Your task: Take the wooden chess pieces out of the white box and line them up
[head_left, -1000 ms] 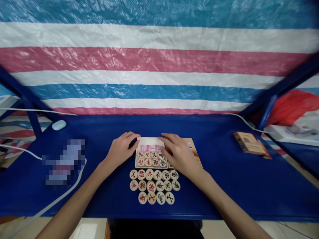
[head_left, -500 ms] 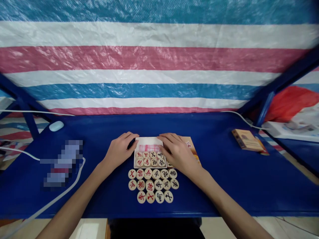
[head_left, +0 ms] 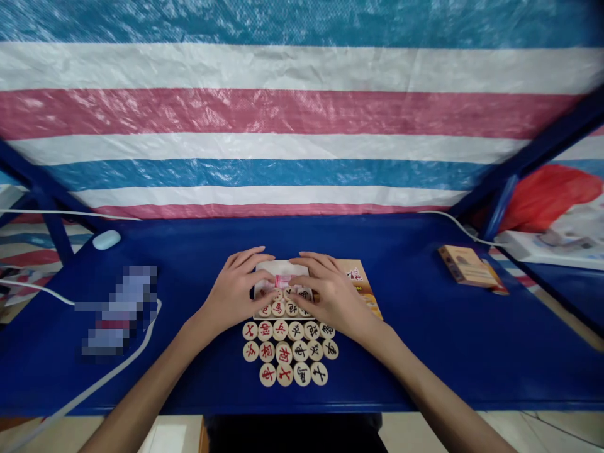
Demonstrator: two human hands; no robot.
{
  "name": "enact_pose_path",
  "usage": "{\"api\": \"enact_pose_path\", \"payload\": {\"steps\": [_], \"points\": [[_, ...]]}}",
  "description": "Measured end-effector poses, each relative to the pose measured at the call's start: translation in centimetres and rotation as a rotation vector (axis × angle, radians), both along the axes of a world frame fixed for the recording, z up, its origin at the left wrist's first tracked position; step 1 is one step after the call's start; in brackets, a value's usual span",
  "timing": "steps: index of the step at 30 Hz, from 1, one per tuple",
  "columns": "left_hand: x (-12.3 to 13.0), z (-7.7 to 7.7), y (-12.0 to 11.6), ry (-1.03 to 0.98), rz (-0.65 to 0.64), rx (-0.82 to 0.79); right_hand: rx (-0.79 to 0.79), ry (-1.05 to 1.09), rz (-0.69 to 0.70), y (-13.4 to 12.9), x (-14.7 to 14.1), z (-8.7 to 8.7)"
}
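Observation:
A white box (head_left: 283, 267) with a paper sheet inside holds two rows of round Chinese chess pieces (head_left: 278, 307), marked red and black. My left hand (head_left: 240, 286) curves over the box's left side, fingers apart, its thumb and index finger near the pieces. Over the right side is my right hand (head_left: 330, 289), its fingers spread, the lower ones covering part of the pieces. Whether the fingertips touch the pieces is hard to tell. Below the box lie three rows of chess pieces (head_left: 284, 352) on the blue table (head_left: 198, 384), red ones at left, black ones at right.
A brown printed box lid (head_left: 362, 283) lies partly under my right hand. Further right is a small tan box (head_left: 467, 266). A white mouse (head_left: 107, 239), a blurred-out object (head_left: 120, 311) and a white cable (head_left: 136, 349) are at the left.
My left hand has moved right, from the box's left edge to over it. My right hand's fingers have shifted left over the pieces in the box.

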State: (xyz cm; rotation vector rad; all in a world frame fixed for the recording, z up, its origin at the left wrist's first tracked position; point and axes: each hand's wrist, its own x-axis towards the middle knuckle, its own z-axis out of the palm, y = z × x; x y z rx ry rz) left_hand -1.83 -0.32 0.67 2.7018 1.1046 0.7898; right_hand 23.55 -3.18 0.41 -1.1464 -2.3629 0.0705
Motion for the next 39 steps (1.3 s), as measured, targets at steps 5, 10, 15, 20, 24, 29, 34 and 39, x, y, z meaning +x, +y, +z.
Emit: {"api": "enact_pose_path", "payload": {"steps": [5,10,15,20,24,29,34,39], "points": [[0.2,-0.3,0.0,0.038,0.008,-0.06,0.024,-0.025,-0.015,0.1,0.1,-0.1],[0.3,-0.4,-0.1,0.028,0.041,-0.044,0.049,-0.052,-0.033,0.1,0.0,-0.2],[0.4,-0.3,-0.3,0.051,0.013,-0.041,0.038,-0.048,-0.02,0.2,0.0,-0.3],[0.6,-0.3,-0.2,0.057,0.021,-0.021,0.056,-0.055,-0.032,0.2,-0.2,-0.3],[0.8,-0.4,-0.1,0.071,0.029,-0.007,0.052,-0.051,-0.039,0.2,-0.3,-0.3],[0.8,-0.8,0.0,0.08,0.044,-0.035,0.019,-0.044,-0.045,0.2,-0.4,-0.6],[0.8,0.1,-0.1,0.033,0.057,-0.036,0.022,0.02,-0.048,0.2,-0.6,0.1],[0.4,2.3,-2.4,-0.165,0.139,0.069,0.102,0.243,-0.078,-2.3,-0.8,1.7]]}}
